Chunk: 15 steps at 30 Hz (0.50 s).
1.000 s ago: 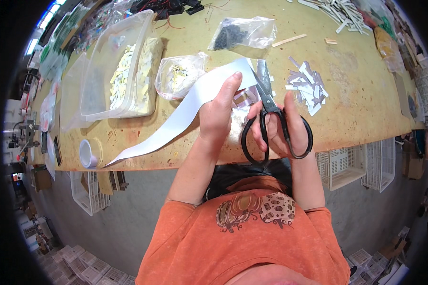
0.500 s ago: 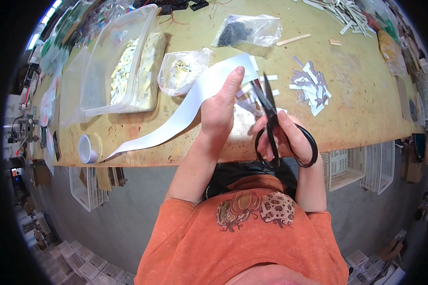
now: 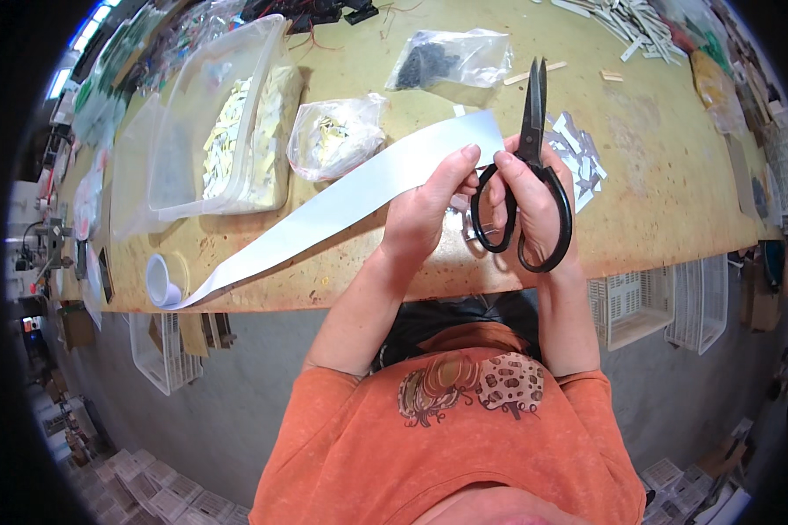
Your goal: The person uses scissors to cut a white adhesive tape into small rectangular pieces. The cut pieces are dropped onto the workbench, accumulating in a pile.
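A wide white strip [image 3: 324, 213] runs from a small roll [image 3: 158, 278] at the table's front left up to my hands. My left hand [image 3: 418, 208] pinches it near its free end, thumb on top. My right hand [image 3: 538, 197] grips black-handled scissors [image 3: 532, 131], their blades together and pointing away from me. The right thumb is close to the strip's end corner; whether it touches cannot be made out. Just beyond the right hand lies a pile of cut white and grey pieces [image 3: 578, 153], partly hidden by that hand.
On the left stands a clear plastic bin [image 3: 267, 131] of pale pieces, beside a clear bag [image 3: 337, 140] of similar ones. Farther back are a bag of black parts [image 3: 429, 66], a thin wooden stick [image 3: 543, 72] and a heap of strips [image 3: 626, 26]. Crates [image 3: 630, 306] sit below the table edge.
The scissors have swung more upright and away from me, and their blades have closed. My right hand has moved up beside the strip's end. The strip is now stretched straighter.
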Tool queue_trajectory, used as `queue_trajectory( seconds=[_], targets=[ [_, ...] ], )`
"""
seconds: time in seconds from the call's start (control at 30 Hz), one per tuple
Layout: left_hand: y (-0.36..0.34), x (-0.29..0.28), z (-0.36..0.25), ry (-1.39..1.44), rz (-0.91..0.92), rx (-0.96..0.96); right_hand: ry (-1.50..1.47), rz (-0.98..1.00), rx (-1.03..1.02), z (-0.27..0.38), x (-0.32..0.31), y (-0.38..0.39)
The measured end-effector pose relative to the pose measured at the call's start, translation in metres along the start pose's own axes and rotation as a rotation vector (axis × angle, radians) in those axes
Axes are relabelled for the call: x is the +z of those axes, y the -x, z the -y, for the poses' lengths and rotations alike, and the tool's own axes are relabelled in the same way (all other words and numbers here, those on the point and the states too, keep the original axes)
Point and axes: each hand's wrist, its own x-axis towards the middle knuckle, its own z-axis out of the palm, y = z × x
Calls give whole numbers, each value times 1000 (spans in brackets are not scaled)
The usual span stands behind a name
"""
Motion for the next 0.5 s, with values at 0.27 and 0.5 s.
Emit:
queue_trajectory(
  seconds=[0.27,0.5],
  targets=[
    [1,8,2,53,-224,233,339,109,138,-5,-10,12],
    [-3,4,2,61,-224,282,745,142,-72,-11,-11,30]
  ],
)
